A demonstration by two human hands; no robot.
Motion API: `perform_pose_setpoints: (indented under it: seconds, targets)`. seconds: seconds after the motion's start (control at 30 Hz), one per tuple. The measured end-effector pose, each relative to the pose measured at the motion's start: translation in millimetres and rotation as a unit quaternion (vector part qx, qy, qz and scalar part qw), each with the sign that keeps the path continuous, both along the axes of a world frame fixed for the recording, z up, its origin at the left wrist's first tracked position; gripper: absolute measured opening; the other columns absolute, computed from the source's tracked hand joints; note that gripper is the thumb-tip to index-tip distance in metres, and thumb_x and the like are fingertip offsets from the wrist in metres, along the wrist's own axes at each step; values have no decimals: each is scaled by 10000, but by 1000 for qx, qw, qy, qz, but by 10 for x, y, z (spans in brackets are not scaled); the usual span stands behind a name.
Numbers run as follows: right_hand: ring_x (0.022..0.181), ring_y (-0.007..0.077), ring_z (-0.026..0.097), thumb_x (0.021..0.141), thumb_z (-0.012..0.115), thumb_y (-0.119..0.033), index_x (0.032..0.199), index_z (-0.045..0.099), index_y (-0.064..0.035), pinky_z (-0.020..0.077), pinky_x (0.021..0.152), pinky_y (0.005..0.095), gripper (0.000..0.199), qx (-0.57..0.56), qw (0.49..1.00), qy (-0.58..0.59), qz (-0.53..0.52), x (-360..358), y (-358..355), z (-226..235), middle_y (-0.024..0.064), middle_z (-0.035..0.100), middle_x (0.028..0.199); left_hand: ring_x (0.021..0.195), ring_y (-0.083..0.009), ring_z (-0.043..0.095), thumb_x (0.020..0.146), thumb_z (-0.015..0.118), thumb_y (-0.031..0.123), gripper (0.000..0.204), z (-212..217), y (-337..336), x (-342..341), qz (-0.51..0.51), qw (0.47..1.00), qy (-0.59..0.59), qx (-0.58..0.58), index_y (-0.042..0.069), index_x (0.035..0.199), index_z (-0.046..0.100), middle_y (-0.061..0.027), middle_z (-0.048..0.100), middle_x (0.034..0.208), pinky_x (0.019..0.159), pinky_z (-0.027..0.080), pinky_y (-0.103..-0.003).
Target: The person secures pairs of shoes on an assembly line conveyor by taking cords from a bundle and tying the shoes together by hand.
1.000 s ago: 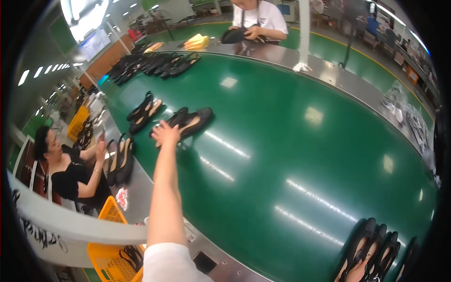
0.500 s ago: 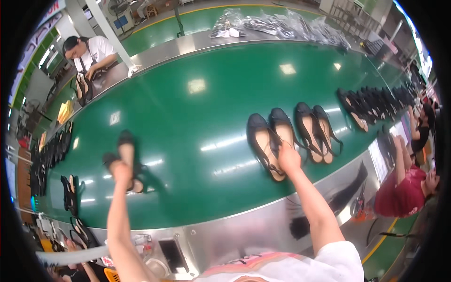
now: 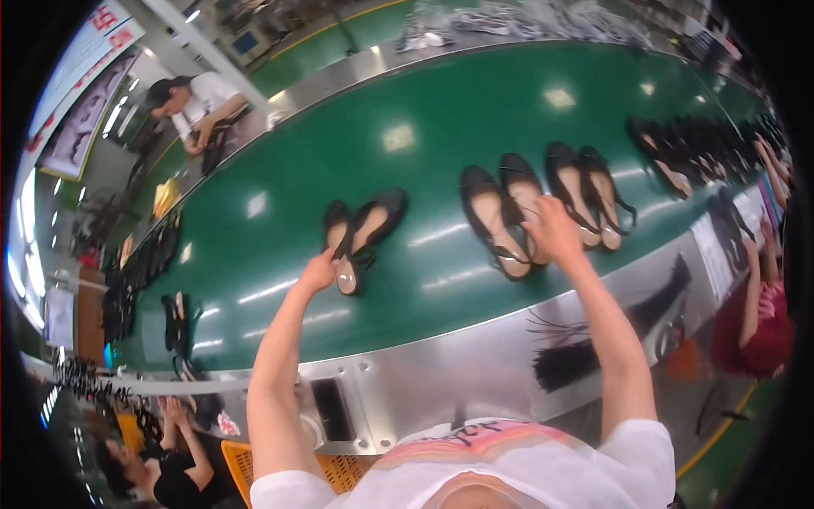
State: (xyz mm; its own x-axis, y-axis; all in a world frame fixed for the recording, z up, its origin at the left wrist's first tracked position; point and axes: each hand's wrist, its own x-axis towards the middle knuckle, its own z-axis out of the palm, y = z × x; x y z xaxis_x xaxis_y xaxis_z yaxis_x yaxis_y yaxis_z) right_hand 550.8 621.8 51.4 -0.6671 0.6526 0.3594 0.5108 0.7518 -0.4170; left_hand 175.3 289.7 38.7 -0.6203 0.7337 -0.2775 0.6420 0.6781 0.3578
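My left hand (image 3: 320,270) is closed on the back of a black slingback shoe (image 3: 337,231) with a beige insole. Its mate (image 3: 376,220) lies against it at an angle, toe to the right. My right hand (image 3: 558,231) reaches over the heel end of another black slingback shoe (image 3: 519,182), fingers apart and touching around its strap; part of that shoe is hidden. Left of it lies a matching shoe (image 3: 487,212). A further pair, a left shoe (image 3: 566,182) and a right shoe (image 3: 603,191), stands just right, toes pointing away from me.
The green belt (image 3: 297,195) carries more dark shoes (image 3: 691,157) at far right and others (image 3: 140,280) along its left end. A steel ledge (image 3: 441,373) runs in front of me, with a phone (image 3: 331,409) and black straps (image 3: 568,365) on it. Co-workers sit around; plastic-bagged items (image 3: 526,24) line the far edge.
My left hand has brought its pair rightward, and the two shoes now lie splayed on the belt. My right hand has loosened its fingers at the strap. The whole view has shifted.
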Motion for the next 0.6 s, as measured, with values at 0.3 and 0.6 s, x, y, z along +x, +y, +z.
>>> perform_pose_setpoints:
  seconds: [0.3, 0.6]
  targets:
    - [736, 260, 620, 794, 610, -63, 907, 621, -48, 488, 655, 340, 114, -89, 994, 61, -3, 908, -525, 154, 113, 626, 881, 799, -366, 620, 888, 426, 229, 302, -21, 266, -138, -6, 974, 226, -11, 111, 1121, 577, -195, 642, 873, 690, 490, -462]
    - [1007, 244, 514, 713, 707, -290, 846, 664, -120, 350, 911, 438, 220, -60, 996, -62, -23, 959, -914, -130, 29, 608, 896, 878, -405, 589, 853, 495, 342, 388, -389, 468, -611, -9, 998, 63, -12, -8, 981, 601, -268, 614, 867, 773, 447, -463]
